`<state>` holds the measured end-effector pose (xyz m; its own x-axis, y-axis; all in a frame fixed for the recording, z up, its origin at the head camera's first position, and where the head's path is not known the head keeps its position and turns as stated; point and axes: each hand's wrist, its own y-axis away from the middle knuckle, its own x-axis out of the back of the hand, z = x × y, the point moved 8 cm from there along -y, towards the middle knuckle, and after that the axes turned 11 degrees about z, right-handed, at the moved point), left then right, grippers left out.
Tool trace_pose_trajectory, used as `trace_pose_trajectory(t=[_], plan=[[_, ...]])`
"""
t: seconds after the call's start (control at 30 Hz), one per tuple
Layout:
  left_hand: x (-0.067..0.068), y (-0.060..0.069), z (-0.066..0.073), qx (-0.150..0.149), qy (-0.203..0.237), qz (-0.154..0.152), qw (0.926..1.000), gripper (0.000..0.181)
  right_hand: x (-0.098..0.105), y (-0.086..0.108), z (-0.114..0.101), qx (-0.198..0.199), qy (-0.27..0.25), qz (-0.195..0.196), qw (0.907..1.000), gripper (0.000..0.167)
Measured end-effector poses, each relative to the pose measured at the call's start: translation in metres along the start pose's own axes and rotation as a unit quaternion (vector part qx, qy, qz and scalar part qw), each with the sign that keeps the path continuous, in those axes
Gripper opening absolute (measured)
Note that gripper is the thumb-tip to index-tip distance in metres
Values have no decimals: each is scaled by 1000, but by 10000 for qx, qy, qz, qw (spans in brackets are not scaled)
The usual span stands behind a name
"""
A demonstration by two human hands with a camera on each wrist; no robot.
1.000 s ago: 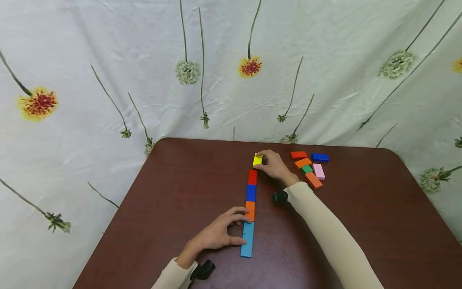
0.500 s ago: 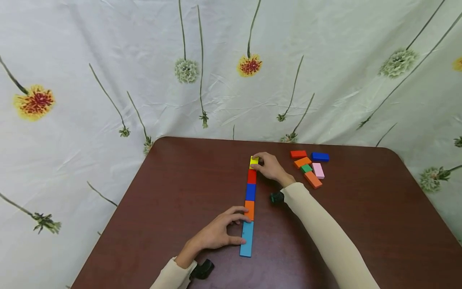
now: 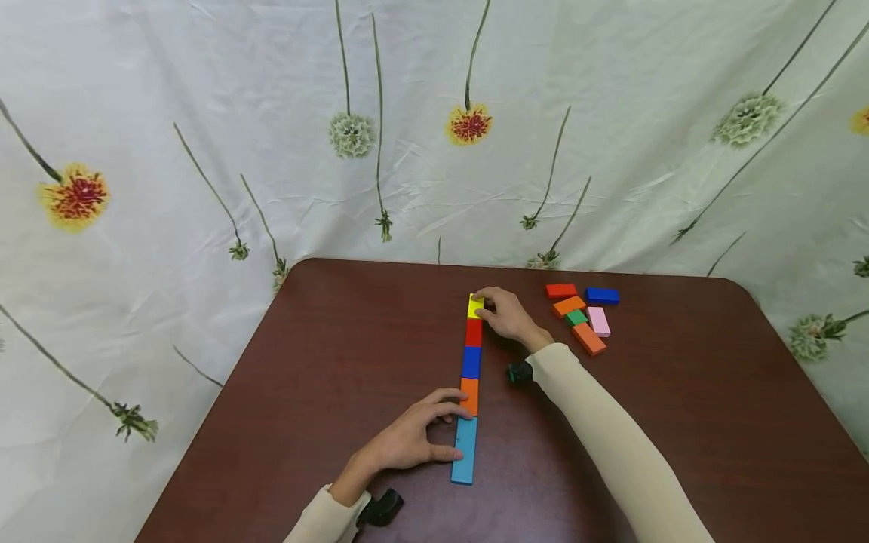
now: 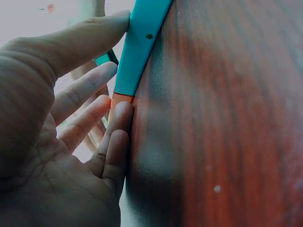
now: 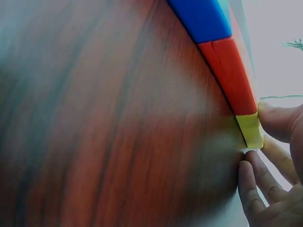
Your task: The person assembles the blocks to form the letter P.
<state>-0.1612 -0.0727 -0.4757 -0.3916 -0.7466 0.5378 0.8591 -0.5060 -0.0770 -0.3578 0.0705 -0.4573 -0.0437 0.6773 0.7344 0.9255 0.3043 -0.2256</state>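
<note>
A straight row of blocks lies end to end on the table: a light blue block (image 3: 465, 460) nearest, then an orange block (image 3: 470, 388), a blue block (image 3: 471, 363), a red block (image 3: 474, 332) and a yellow block (image 3: 474, 308) at the far end. My right hand (image 3: 511, 315) pinches the yellow block by thumb and finger; in the right wrist view its near end meets the red block. My left hand (image 3: 407, 436) rests along the row, thumb at the light blue block and fingertips by the orange one, the fingers loosely spread.
Right of the row sits a loose group on the table (image 3: 679, 392): a red block (image 3: 561, 291), a blue block (image 3: 602, 296), a green block (image 3: 576, 317), a pink block (image 3: 599, 322) and two orange ones. A flowered cloth (image 3: 421, 181) hangs behind the table's far edge.
My right hand has brought the yellow block left and towards me, closing the gap to the red block. The left hand has stayed in place.
</note>
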Motion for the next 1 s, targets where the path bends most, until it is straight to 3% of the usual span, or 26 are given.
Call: trace_pose_trajectory(t=[0.6,0.8,1.0], plan=[[0,-1,-3,105,67,-35,9999,44,-1,1,-1,113,32,-102,9999,35],[-1,-3,-3,14,156,-41,9999,44,15,9,4,58,16,35,10000,37],[1,-3,-4,-48,118,-36,9999,45,38,22,23,-76,55,234,9997,37]])
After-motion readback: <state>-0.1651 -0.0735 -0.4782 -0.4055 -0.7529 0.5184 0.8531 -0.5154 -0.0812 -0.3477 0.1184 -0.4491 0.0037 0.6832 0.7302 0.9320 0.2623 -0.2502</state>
